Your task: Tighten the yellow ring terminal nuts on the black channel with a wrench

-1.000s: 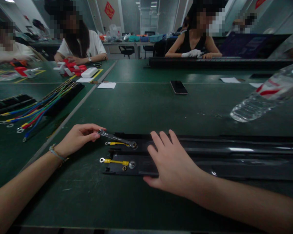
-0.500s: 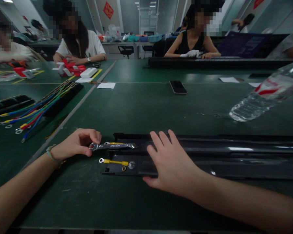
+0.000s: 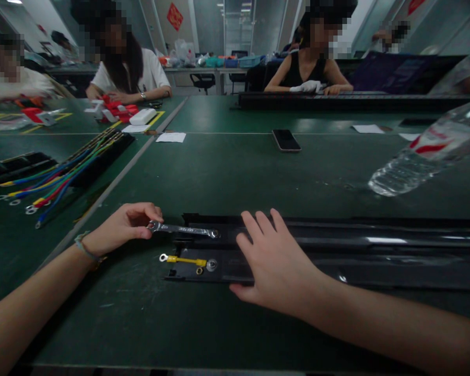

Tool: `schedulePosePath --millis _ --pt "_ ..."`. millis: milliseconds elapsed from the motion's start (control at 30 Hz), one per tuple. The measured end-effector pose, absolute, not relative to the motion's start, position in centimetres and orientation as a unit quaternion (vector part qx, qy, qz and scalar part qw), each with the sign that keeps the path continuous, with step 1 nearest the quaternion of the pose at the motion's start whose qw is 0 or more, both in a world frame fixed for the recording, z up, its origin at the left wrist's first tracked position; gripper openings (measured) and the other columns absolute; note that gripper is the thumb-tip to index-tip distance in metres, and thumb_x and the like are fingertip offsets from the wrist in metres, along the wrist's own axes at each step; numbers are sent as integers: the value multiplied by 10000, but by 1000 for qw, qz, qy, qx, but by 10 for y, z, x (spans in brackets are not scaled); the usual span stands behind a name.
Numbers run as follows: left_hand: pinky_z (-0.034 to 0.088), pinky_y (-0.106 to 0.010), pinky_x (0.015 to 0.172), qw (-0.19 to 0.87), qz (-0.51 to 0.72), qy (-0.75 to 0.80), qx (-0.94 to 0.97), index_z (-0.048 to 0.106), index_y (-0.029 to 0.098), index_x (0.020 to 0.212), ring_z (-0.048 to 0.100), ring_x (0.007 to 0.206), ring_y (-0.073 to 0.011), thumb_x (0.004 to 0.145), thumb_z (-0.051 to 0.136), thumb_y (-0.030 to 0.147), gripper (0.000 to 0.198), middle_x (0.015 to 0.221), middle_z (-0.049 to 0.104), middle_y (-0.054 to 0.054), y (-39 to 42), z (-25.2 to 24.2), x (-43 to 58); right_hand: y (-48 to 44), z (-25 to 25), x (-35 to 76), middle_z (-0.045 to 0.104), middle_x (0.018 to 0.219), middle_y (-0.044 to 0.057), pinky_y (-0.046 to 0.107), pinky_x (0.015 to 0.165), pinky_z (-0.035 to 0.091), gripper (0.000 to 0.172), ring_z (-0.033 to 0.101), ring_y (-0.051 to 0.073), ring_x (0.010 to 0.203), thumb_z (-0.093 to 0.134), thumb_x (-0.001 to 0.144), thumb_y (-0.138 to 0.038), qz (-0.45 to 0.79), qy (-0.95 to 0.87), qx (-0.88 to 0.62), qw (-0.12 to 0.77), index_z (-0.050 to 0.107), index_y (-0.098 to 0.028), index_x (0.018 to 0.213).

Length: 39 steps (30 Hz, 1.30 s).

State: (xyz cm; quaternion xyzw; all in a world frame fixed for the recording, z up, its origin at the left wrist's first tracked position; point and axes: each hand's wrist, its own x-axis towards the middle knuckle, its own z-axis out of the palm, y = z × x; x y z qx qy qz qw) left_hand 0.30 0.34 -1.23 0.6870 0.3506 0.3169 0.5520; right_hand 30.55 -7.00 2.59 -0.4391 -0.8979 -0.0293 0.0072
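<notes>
Head view, wrench (image 3: pixel 183 230) sideways, pointing right

**Single view from the head, forward and down**

The head camera looks from above the near edge of the green table (image 3: pixel 227 172), with that edge along the bottom of its view. The left hand (image 3: pixel 121 230) and right hand (image 3: pixel 278 261) lie close before it, in the lower half. It faces across to the far edge, taking in co-workers (image 3: pixel 152 68) and the back wall (image 3: pixel 186 31), perhaps blurred in the dim light.
</notes>
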Motion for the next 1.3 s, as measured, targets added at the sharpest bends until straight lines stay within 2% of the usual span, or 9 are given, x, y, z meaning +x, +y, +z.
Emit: schedulePosePath --millis 200,433,600,833,1067,1300 --pt "388 -197 514 477 355 445 670 646 149 753 479 543 -99 616 668 149 139 684 589 -16 6 -11 7 -69 26 305 380 1276 251 577 931 186 653 329 404 1153 411 667 -628 -29 -898 -439 5 571 -100 1018" --pt "340 -174 451 397 329 525 677 684 155 862 426 487 -88 646 635 195 226 552 552 10 4 -6 12 -70 26 305 377 1282 243 572 935 187 663 325 402 1157 426 655 -633 -37 -896 -443 1 567 -105 1031" --pt "334 -176 459 376 316 541 683 685 171 892 423 496 -91 657 630 232 249 555 552 9 6 -8 10 -69 25 305 380 1280 243 576 932 182 670 328 405 1153 422 654 -639 -33 -898 -439 1 566 -108 1036" --pt "382 -207 534 433 338 490 677 684 169 784 494 597 -118 612 675 189 173 724 606 -30 7 -11 5 -71 25 304 378 1277 245 566 938 179 650 322 400 1156 441 650 -624 -41 -896 -443 8 569 -102 1016" --pt "369 -215 539 549 330 334 691 609 147 739 469 607 -125 625 707 273 196 645 528 1 4 -13 4 -71 25 306 377 1279 243 568 936 184 656 323 397 1158 425 656 -633 -38 -897 -441 9 567 -105 1019" --pt "349 -221 519 584 298 298 694 601 151 717 458 593 -128 590 734 292 231 635 509 5 1 -9 8 -70 26 306 381 1278 242 574 933 184 663 328 400 1155 409 664 -634 -33 -897 -440 4 565 -104 1030"
